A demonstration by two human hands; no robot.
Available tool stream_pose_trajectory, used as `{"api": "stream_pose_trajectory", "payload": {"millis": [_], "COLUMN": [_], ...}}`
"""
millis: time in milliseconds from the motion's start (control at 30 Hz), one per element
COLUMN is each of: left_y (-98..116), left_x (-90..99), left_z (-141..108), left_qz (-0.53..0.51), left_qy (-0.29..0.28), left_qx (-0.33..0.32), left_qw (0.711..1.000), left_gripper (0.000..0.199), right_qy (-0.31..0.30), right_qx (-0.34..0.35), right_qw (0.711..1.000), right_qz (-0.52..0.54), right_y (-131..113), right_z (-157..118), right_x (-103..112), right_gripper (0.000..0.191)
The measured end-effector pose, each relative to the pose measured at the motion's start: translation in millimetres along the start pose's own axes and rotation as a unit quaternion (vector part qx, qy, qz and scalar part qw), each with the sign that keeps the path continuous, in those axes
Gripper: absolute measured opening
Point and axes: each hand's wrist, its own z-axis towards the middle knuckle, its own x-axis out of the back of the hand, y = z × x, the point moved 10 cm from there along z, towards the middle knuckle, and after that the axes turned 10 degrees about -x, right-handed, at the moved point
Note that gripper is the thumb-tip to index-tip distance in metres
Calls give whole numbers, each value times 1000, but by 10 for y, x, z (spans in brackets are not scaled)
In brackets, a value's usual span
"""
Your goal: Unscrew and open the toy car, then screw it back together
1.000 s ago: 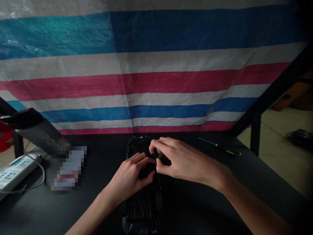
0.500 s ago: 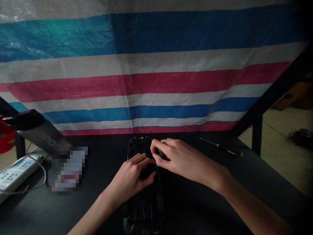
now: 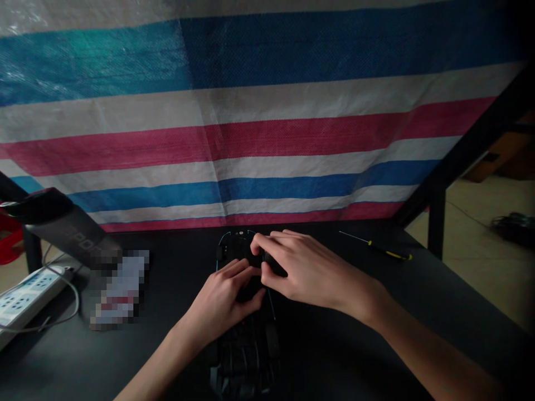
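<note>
Apparently for steadiness, left hand [image 3: 228,289], thumb and fingers parted, rested on the black wheeled chassis [image 3: 242,356] on the desk [image 3: 355,334], while right hand [image 3: 296,267] curled round a dark piece [image 3: 276,266] at its edge, grip uncertain.

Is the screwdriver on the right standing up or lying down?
Lying down: the screwdriver stretches along the black tabletop, apart from the right hand.
</note>
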Motion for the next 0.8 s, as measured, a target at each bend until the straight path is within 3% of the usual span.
{"api": "stream_pose_trajectory", "payload": {"millis": [167,267,467,600,800], "left_y": [9,5,-1,-4,-6], "left_x": [1,0,1,-4,0], "left_z": [4,1,-5,-6,-6], "left_qz": [7,14,2,8,9], "left_qy": [-6,-9,0,-6,-1], "left_qx": [0,5,2,1,3], "left_qw": [1000,1000,1000,1000,1000], "left_gripper": [14,13,13,10,16], "right_qy": [-8,4,-27,-24,-56], "right_qx": [-15,-18,-28,-15,-35], "right_qw": [1000,1000,999,998,996], "right_qz": [-9,24,20,49,55], "right_y": [55,69,81,49,91], "right_z": [-3,-7,-4,-12,-7], "right_x": [-28,13,-24,22,-31], "right_gripper": [11,23,10,20,12]}}
